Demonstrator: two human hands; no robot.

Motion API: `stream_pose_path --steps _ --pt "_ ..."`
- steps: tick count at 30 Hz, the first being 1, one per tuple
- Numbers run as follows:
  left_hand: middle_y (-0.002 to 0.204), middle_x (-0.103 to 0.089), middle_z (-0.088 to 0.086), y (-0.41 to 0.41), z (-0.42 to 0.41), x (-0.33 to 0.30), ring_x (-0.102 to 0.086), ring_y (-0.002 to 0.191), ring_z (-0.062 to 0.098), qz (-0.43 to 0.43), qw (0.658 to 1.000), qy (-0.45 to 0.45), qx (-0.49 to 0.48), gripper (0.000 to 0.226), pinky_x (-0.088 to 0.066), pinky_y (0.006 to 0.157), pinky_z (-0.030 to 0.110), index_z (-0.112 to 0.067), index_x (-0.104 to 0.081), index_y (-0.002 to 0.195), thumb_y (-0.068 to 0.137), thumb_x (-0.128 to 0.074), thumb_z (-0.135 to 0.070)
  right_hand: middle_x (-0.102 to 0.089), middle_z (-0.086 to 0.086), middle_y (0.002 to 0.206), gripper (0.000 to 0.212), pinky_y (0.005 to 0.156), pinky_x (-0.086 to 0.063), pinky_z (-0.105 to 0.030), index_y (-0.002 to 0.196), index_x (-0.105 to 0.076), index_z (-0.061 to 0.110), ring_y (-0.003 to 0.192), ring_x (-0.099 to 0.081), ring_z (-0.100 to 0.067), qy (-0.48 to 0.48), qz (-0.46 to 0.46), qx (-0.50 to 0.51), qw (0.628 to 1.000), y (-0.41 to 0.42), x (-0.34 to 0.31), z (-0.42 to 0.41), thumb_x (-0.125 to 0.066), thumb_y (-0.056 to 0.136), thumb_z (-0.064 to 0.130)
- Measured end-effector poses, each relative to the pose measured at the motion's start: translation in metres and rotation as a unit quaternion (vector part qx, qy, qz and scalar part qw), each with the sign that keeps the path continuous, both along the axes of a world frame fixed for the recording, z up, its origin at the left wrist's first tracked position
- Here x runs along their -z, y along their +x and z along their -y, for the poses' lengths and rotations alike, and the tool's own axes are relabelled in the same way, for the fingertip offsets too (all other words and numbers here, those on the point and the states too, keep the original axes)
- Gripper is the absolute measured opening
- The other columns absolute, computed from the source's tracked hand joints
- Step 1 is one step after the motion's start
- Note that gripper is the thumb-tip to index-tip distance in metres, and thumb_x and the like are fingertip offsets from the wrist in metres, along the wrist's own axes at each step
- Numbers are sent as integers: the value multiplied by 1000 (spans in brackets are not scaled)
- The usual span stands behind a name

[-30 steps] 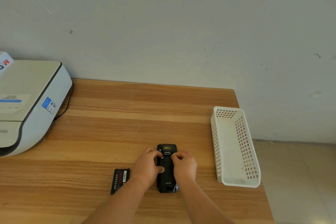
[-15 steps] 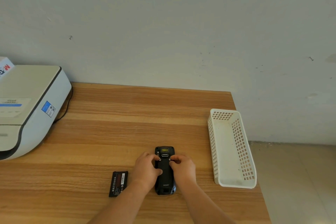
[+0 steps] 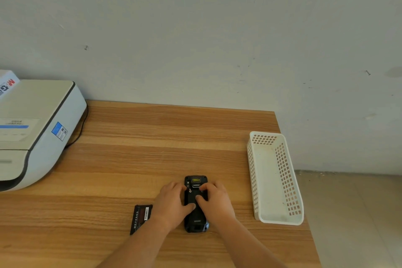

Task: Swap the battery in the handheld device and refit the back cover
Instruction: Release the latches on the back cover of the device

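Note:
A black handheld device lies face down on the wooden table, its back cover up. My left hand rests on its left side and my right hand on its right side. Both thumbs press on the middle of the cover, and the fingers curl near the two small latches by the top. A loose black battery with a red label lies flat on the table just left of my left wrist.
A white perforated plastic basket stands at the right edge of the table, with nothing visible in it. A white printer with a black cable sits at the far left. Grey wall behind; tiled floor at the right.
My thumbs have slid from the top latches to the middle of the back cover. The view has shifted slightly; device and battery stay in place.

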State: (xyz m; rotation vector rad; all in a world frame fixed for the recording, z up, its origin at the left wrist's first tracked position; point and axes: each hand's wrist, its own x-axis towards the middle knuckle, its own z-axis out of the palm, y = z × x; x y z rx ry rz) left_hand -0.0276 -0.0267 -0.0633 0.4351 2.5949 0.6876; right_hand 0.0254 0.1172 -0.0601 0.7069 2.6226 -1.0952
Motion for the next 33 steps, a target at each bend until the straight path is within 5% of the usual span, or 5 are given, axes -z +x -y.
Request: stream_pose_path --steps 9,25,33 --pt "154 -24 -6 18 19 0 -16 142 18 -44 972 -157 169 103 -13 118 42 -23 -23 151 68 -56 -75 -32 -1 129 51 95 -46 -34 128 -44 26 120 -36 -20 113 53 -77 989 0 -6 22 -59 85 49" --pt "147 -33 -5 28 25 4 -25 137 19 -57 975 -160 141 89 -19 115 40 -27 -33 143 71 -54 -74 -34 -2 123 53 91 -49 -36 121 -39 25 112 -39 -21 103 61 -28 992 -9 -9 31 -66 81 46" --pt "150 -30 -4 26 44 0 -20 141 20 -40 969 -198 144 92 -15 116 43 -24 -30 147 74 -46 -78 -30 -6 129 64 87 -51 -37 134 -30 24 113 -41 -25 151 95 -31 983 -6 -8 47 -65 84 41"
